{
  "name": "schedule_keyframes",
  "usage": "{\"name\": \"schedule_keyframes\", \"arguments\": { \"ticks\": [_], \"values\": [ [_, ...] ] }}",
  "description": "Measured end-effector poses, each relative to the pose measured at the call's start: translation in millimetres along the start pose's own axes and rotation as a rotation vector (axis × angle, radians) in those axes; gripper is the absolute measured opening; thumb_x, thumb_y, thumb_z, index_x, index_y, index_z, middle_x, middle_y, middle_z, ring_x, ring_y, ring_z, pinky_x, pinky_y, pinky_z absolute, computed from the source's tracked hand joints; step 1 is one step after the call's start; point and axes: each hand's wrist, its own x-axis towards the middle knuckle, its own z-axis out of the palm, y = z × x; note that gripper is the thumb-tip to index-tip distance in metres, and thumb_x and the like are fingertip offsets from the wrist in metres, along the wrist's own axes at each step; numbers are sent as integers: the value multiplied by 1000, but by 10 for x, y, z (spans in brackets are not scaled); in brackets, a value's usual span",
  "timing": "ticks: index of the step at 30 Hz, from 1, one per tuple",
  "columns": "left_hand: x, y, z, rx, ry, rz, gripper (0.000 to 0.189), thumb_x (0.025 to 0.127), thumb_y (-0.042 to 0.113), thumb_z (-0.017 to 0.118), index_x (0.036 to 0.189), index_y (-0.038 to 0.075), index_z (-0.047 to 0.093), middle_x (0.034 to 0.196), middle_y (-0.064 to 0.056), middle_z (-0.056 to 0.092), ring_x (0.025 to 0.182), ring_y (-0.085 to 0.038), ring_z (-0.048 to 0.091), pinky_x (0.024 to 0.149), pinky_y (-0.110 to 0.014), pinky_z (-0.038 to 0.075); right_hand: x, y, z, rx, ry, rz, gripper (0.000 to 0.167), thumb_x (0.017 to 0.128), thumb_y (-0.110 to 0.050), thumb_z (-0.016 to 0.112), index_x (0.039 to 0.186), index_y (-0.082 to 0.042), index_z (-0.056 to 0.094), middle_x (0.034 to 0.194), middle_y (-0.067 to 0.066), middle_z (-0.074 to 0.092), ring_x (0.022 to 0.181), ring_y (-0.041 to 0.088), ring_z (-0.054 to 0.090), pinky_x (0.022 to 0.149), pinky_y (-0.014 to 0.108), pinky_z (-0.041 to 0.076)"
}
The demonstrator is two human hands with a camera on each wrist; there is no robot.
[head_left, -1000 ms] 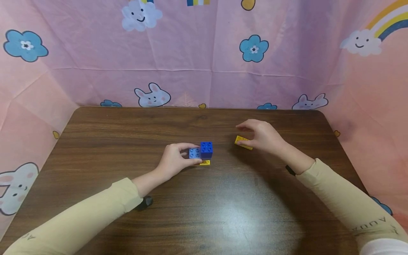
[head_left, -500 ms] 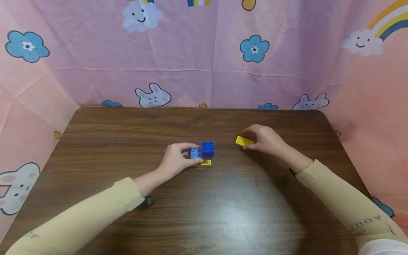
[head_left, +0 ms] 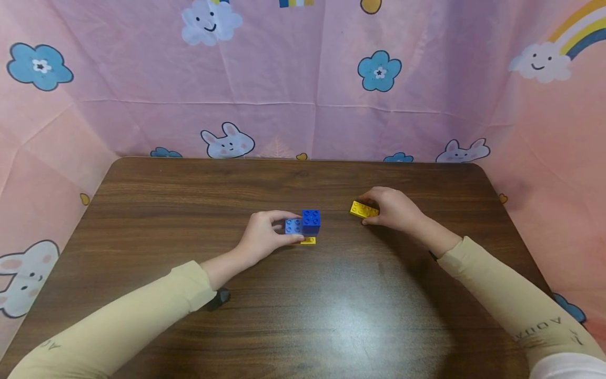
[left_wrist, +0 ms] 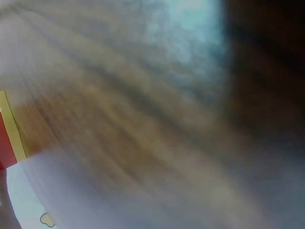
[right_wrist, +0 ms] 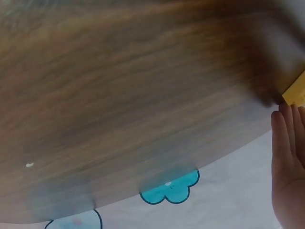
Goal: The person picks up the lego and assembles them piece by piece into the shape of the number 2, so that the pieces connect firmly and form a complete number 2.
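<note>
In the head view my left hand [head_left: 259,238] holds a small stack of toy building bricks, thumb on the near side and fingers on the far side. A dark blue brick [head_left: 311,221] tops its right part; a light blue brick [head_left: 293,226] sits lower on the left. A yellow brick [head_left: 309,240] peeks out underneath. At the left wrist view's edge, a red brick [left_wrist: 5,143] lies against a yellow strip [left_wrist: 13,126]. My right hand [head_left: 395,208] grips the right end of a separate yellow brick [head_left: 363,209]; its fingers [right_wrist: 286,136] touch that brick in the right wrist view.
Both hands work over a brown wood-grain table [head_left: 189,195]. A pink patterned curtain [head_left: 274,79] stands behind its far edge and along the sides. Beneath the left wrist shows a dark object [head_left: 220,299].
My right hand has come down and to the right, its thumb and fingers closing around the yellow brick's right end. The left hand keeps its hold on the stack, almost still.
</note>
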Motion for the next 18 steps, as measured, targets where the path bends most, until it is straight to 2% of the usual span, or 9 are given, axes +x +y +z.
{"name": "schedule_keyframes", "arguments": {
  "ticks": [8, 18],
  "values": [
    [0, 19, 4, 1, -7, -14, 41, 85, 11, 91, 123, 2, 77, 134, -23, 72, 117, -39, 75, 94, -41, 65, 5, -24, -7, -33, 2, 25, 54, 82, -27, 94, 124, 2, 74, 112, 15, 76, 97, 27, 72, 90, 47, 64],
    [20, 19, 18, 9, -14, -8, 42, 85, 12, 91, 123, 2, 77, 133, -22, 73, 117, -38, 75, 94, -41, 65, 13, -17, -3, -46, 28, 13, 41, 86, -20, 90, 119, 0, 77, 109, 15, 77, 96, 27, 73, 89, 46, 65]
  ]
}}
